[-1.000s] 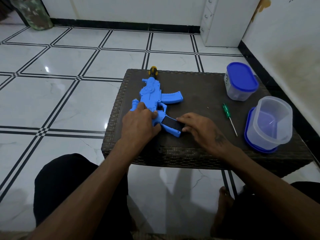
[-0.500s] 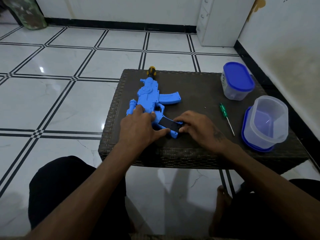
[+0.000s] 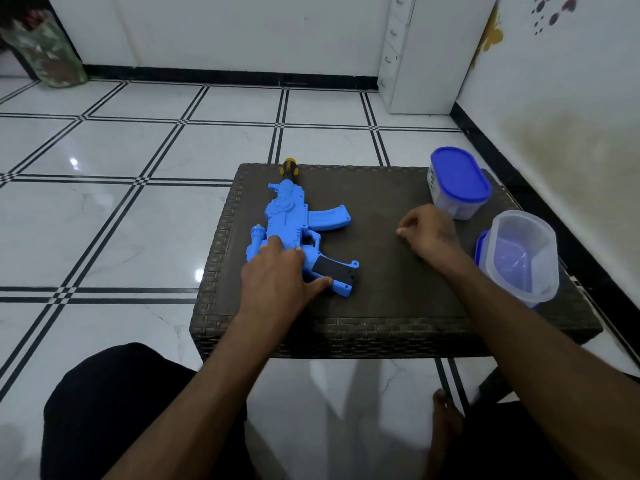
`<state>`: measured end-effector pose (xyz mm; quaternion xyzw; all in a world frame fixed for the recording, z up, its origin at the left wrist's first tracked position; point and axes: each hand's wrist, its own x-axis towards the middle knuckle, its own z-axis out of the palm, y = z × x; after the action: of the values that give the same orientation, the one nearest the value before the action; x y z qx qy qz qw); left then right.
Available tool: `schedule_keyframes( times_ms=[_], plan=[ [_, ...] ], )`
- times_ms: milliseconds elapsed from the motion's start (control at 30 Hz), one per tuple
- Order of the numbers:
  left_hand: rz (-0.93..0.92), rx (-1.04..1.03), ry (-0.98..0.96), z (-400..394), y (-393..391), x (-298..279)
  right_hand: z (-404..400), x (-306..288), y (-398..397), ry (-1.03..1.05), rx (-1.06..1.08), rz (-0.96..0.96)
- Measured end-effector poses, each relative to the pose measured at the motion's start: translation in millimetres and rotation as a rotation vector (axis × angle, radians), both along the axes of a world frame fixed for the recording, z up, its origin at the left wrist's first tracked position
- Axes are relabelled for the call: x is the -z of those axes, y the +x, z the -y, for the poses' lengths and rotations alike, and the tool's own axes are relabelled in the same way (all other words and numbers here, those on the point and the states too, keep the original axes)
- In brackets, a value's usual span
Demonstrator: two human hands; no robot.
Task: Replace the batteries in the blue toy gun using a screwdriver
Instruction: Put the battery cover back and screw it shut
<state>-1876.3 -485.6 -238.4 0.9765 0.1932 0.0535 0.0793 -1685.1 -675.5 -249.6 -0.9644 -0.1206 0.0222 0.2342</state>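
so my left hand [image 3: 277,271] presses flat-fingered on the blue toy gun [image 3: 294,233] at the table's [image 3: 398,306] near left, black grip panel [image 3: 334,270] seemingly unopened. my right hand [image 3: 427,233] is curled, covering where a screwdriver might lie; i can't tell if it holds anything. no batteries visible, so i'd judge the swap barely started.

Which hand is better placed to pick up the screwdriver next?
Right. The right hand hangs by the closed blue-lidded tub, over the spot that seems to hide the screwdriver. The left hand presses down on the blue toy gun, steadying it.
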Motion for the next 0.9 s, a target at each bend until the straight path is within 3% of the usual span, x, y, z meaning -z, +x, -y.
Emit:
schedule_keyframes(
  times_ms=[333, 633, 900],
  plan=[
    [-0.026, 0.000, 0.004, 0.3, 0.7, -0.8, -1.4, 10.7, 4.7, -0.062, -0.005, 0.027],
    [-0.030, -0.004, -0.002, 0.5, 0.3, -0.6, 5.8, 14.8, -9.6, -0.323, -0.269, 0.175],
    [-0.044, 0.008, 0.017, 1.2, -0.5, -2.8, 19.0, 9.1, 1.6, -0.069, -0.266, 0.076]
  ],
)
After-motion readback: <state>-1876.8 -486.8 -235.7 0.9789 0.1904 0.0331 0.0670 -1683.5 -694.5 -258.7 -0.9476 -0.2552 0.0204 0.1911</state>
